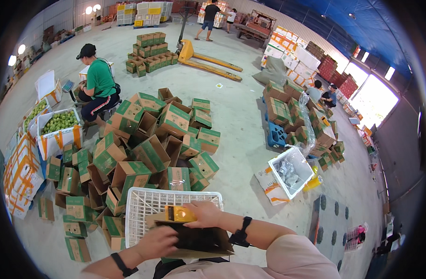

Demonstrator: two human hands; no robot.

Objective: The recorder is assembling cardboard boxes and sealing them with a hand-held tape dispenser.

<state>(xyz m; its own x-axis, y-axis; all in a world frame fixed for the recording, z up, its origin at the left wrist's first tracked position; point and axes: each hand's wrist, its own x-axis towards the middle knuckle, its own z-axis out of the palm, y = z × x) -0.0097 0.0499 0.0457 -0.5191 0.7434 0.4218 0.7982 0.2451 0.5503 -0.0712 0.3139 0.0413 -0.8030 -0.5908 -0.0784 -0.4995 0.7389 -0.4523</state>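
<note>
An open cardboard carton (208,251) lies in front of me, its inside dark, partly over a white plastic crate (143,204). My right hand (204,214) is closed around a boxy yellow-orange thing (179,214) at the carton's far edge; the fingers partly cover it, so its kind is unclear. My left hand (158,242) is at the carton's left side, its fingertips reaching over the opening. Those fingers are bent and somewhat blurred, and whether they grip the cardboard cannot be made out.
Green-and-brown cartons (150,153) lie heaped ahead and left. A person in green (100,76) sits near a foam box of green fruit (59,122). To the right stand a foam box of clear plastic pieces (292,172) and a blue pallet (276,135). Farther off is a yellow pallet jack (208,65).
</note>
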